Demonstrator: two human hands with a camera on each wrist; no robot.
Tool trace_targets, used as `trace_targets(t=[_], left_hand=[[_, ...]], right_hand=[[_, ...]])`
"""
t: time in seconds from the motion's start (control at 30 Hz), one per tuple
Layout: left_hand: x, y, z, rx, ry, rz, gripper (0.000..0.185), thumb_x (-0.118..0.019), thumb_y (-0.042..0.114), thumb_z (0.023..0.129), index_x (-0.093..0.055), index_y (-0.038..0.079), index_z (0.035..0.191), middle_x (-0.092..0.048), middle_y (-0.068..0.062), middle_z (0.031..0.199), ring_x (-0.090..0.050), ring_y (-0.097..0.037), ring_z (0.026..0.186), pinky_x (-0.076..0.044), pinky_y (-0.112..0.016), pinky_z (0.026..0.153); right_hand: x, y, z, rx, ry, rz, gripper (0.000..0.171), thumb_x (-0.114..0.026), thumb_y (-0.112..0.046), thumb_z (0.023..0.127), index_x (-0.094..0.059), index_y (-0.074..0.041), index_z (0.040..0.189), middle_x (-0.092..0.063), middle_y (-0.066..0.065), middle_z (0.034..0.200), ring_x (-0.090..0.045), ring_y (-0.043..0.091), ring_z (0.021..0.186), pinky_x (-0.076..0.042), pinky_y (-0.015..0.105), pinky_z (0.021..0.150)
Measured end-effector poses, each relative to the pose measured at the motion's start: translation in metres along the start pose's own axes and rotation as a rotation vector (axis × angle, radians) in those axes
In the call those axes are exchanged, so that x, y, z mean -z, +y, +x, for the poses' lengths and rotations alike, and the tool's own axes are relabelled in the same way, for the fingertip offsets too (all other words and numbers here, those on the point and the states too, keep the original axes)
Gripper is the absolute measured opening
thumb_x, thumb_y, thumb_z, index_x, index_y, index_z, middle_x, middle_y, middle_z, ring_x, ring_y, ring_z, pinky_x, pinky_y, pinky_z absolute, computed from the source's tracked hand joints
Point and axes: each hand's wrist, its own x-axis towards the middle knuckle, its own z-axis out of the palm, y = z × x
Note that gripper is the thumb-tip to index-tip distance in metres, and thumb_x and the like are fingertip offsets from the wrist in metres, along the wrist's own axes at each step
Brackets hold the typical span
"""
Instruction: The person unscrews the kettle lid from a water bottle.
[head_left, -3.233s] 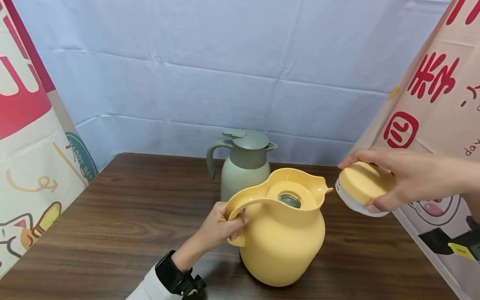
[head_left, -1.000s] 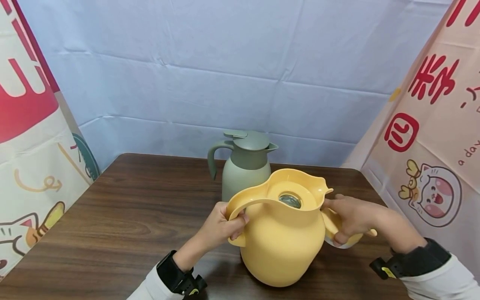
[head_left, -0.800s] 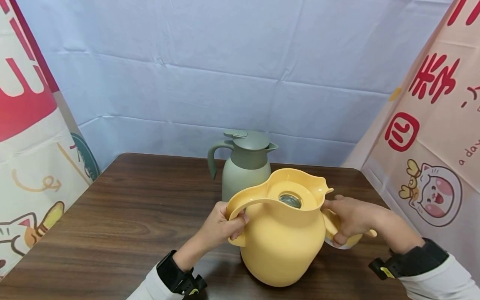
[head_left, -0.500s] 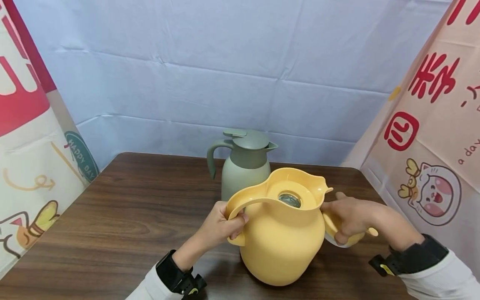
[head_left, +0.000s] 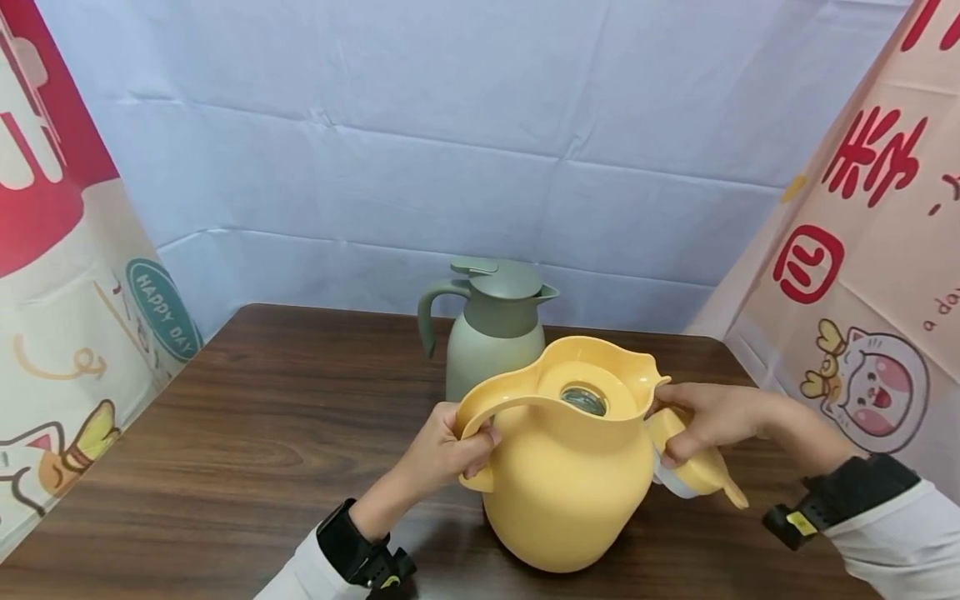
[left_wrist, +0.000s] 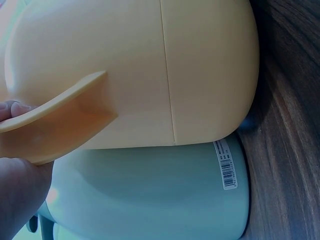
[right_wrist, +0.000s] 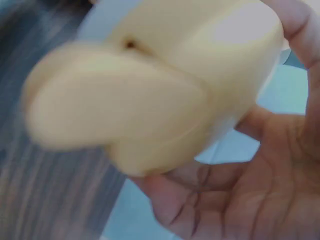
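- Left hand [head_left: 442, 454] was wrapped round the handle [head_left: 487, 412] of the yellow jug [head_left: 566, 492], fingers curled under the handle's arch, thumb side toward the person.
- Yellow jug stood upright on the desk [head_left: 285, 433], near the front edge and a bit right of centre; its mouth [head_left: 583, 400] was uncovered, with a shiny inner opening visible.
- Right hand [head_left: 708, 417] gripped the yellow lid [head_left: 693, 467], fingers curled over its top, thumb underneath.
- Lid was held just beside the jug's spout side, tilted, lower than the jug's rim; whether it touched the jug body could not be told. White ring showed at the lid's underside, and a small tab stuck out toward the lower right.
- Right wrist view: lid [right_wrist: 150, 95] filled the frame, blurred, clamped between the fingers [right_wrist: 300, 30] and the palm.
- Left wrist view: handle [left_wrist: 60, 120] in close-up against the yellow jug body [left_wrist: 200, 65], fingertip on top of it, green jug [left_wrist: 150, 190] right behind.
- Green jug [head_left: 491, 333] stood upright behind the yellow one, lid on, handle pointing left; in the head view partly hidden by the yellow jug.
- Both wrists wore black straps; white sleeves showed at the frame's bottom.
- Pale blue cloth [head_left: 450, 150] hung behind the desk, printed banners on either side.
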Motion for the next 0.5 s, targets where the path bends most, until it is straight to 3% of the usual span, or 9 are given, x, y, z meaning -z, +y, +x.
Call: trace_targets(t=[0.1,0.2,0.37,0.5], left_hand=[[0.0,0.0,0.0,0.004,0.004,0.005,0.026,-0.048,-0.006,0.086,-0.045,0.003,0.062,-0.036,-0.009,0.044,-0.037,-0.017,0.039,-0.032,-0.024,0.041],[0.0,0.0,0.0,0.004,0.007,0.006,0.027,-0.048,-0.006,0.086,-0.044,0.003,0.061,-0.036,-0.008,0.043,-0.037,-0.017,0.038,-0.032,-0.024,0.04],[0.0,-0.001,0.0,0.003,0.004,0.005,0.027,-0.048,-0.006,0.086,-0.044,0.003,0.061,-0.037,-0.009,0.044,-0.037,-0.018,0.038,-0.032,-0.024,0.041],[0.0,-0.001,0.0,0.001,0.002,-0.001,0.027,-0.047,-0.007,0.086,-0.044,0.003,0.061,-0.036,-0.009,0.044,-0.036,-0.018,0.038,-0.032,-0.024,0.04]], right_hand=[[-0.003,0.003,-0.004,-0.079,0.051,0.154,0.047,-0.07,-0.015,0.079,-0.043,0.001,0.114,-0.055,0.016,0.09,-0.059,0.024,0.069,-0.049,0.034,0.05],[-0.009,0.004,-0.007,-0.15,0.151,0.22,0.05,-0.068,-0.018,0.081,-0.04,0.0,0.117,-0.055,0.016,0.091,-0.059,0.026,0.071,-0.049,0.037,0.051],[-0.024,0.007,-0.01,-0.201,0.337,0.238,0.053,-0.066,-0.023,0.082,-0.035,0.001,0.118,-0.053,0.016,0.095,-0.059,0.025,0.074,-0.051,0.041,0.057],[-0.036,0.011,-0.013,-0.225,0.474,0.208,0.066,-0.066,-0.027,0.084,-0.031,0.004,0.13,-0.05,0.02,0.104,-0.06,0.024,0.08,-0.052,0.041,0.061]])
